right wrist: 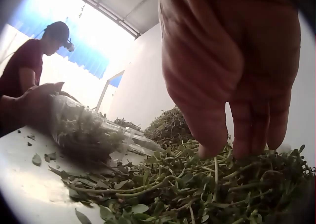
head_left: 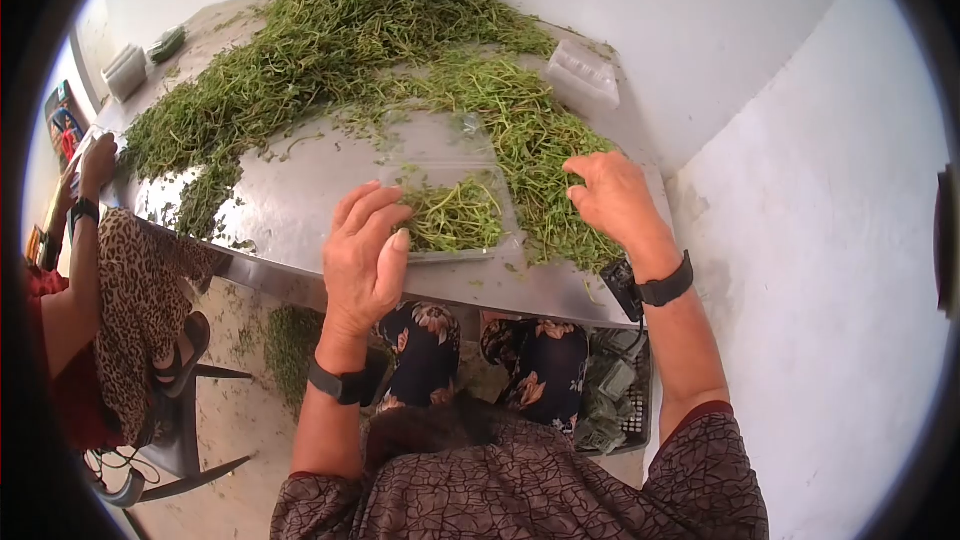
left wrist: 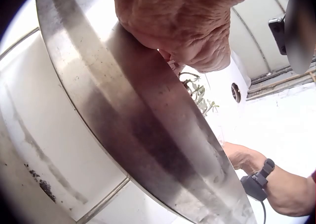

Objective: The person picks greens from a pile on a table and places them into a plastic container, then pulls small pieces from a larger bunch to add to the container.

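A clear plastic clamshell box (head_left: 450,257) lies on the metal table with its lid (head_left: 437,140) folded back. Green leafy stems (head_left: 460,215) fill part of its base. My left hand (head_left: 365,245) rests at the box's left side, fingers loosely extended over the rim and thumb apart. In the right wrist view that hand (right wrist: 37,105) is against the box's wall. My right hand (head_left: 615,195) is over the loose heap of greens (head_left: 545,155) right of the box. Its fingers (right wrist: 249,127) point down, tips at the stems, with nothing lifted between them.
A tall mound of greens (head_left: 370,0) covers the table's back. Stacked clear boxes (head_left: 583,78) stand back right, others (head_left: 125,73) far left. Another person (head_left: 75,310) sits at the left edge. A white wall (head_left: 810,190) closes the right side; a black crate (head_left: 625,390) sits below the table.
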`<action>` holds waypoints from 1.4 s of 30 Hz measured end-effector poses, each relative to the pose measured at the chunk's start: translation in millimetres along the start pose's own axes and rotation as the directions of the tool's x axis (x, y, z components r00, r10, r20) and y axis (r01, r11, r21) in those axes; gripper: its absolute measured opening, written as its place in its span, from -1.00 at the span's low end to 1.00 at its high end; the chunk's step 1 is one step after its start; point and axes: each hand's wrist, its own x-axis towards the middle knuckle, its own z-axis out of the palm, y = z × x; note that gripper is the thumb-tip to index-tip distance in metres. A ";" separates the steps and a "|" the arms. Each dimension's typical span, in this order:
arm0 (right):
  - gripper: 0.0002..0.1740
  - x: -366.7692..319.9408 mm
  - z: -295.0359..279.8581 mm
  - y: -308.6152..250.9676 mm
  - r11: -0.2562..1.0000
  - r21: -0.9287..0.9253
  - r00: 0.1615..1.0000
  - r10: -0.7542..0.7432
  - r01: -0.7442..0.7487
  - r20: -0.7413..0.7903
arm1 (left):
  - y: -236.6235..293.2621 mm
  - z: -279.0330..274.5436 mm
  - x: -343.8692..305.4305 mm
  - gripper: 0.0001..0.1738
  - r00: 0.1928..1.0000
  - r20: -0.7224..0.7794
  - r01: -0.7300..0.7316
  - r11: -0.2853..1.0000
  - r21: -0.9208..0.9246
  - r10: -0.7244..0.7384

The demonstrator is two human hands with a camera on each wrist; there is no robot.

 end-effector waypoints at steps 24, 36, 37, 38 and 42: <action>-0.88 -17.7 -20.2 2.1 0.916 0.382 0.946 0.223 -0.121 -0.234 | -0.5 2.0 -0.4 -0.74 1.000 -0.018 -0.007 1.000 0.013 0.008; -0.86 -5.6 1.1 -82.9 0.650 0.757 0.945 0.201 0.069 -0.258 | -1.9 2.6 -0.6 -0.72 1.000 -0.011 -0.017 0.999 0.029 0.018; -0.86 -6.5 6.8 -84.4 0.646 0.760 0.945 0.201 0.070 -0.258 | -2.6 2.4 -0.8 -0.72 1.000 -0.011 -0.019 0.999 0.033 0.019; -0.85 -7.7 15.0 -85.1 0.665 0.743 0.939 0.198 0.081 -0.280 | -3.1 2.0 -1.0 -0.72 1.000 -0.010 -0.019 0.999 0.038 0.020; -0.85 -24.9 21.5 -74.0 0.677 0.735 0.929 0.256 0.024 -0.267 | -0.1 1.3 -2.9 -0.63 1.000 -0.011 0.009 1.000 0.008 -0.009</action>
